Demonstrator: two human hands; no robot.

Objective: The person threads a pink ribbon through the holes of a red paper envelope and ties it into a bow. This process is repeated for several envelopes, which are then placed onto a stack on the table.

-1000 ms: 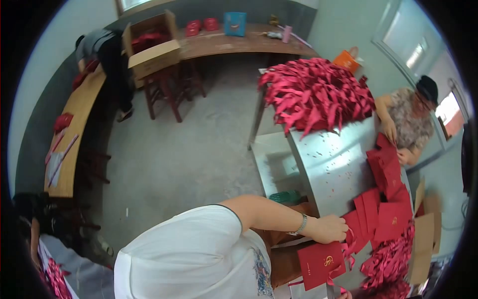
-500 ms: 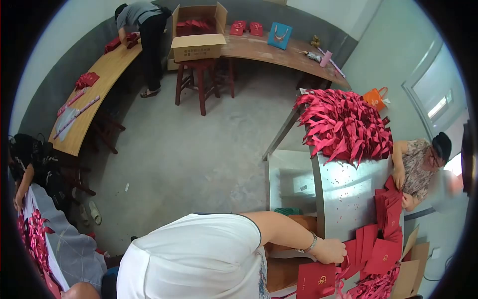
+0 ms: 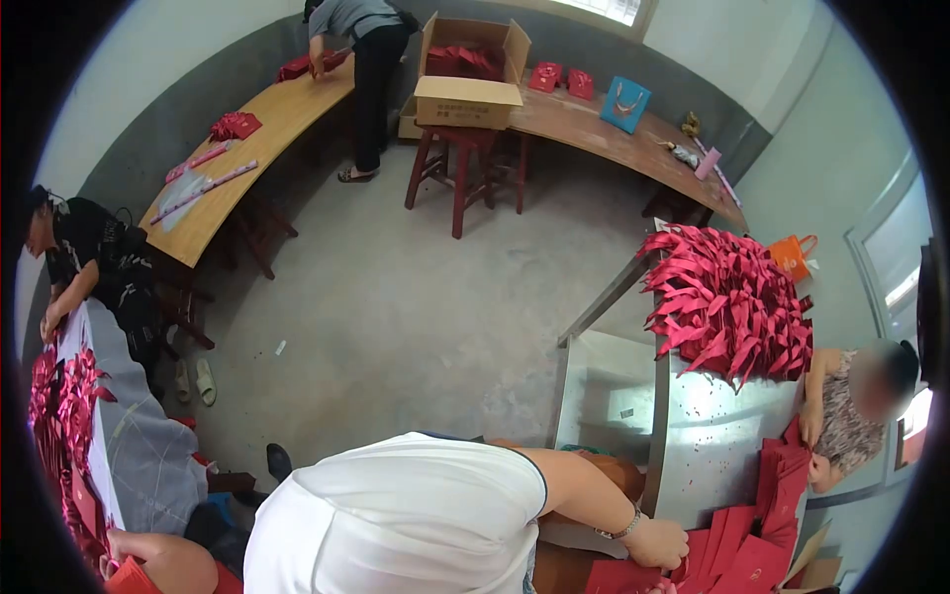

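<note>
My left hand (image 3: 658, 543), with a watch on its wrist, reaches right over the metal table (image 3: 698, 421). Its fingers are closed at the top edge of a red bag (image 3: 618, 576), which the frame's bottom cuts off. Flat red bags (image 3: 730, 530) lie overlapping just right of the fingers. Farther up the table sits a big heap of red ribbons (image 3: 730, 302). My right hand does not show clearly. White clothing fills the lower middle.
Across the table a co-worker (image 3: 859, 426) handles red bags. Another co-worker (image 3: 94, 257) bends over ribbons at the left; one more (image 3: 371, 59) leans on a wooden table (image 3: 262, 124). An arm (image 3: 173, 564) shows at lower left. A carton (image 3: 467, 102) rests on a stool (image 3: 460, 183).
The view has shifted, so the room appears farther right and lower. More of the left co-worker shows, and the red bag by my left hand is now mostly cut off below.
</note>
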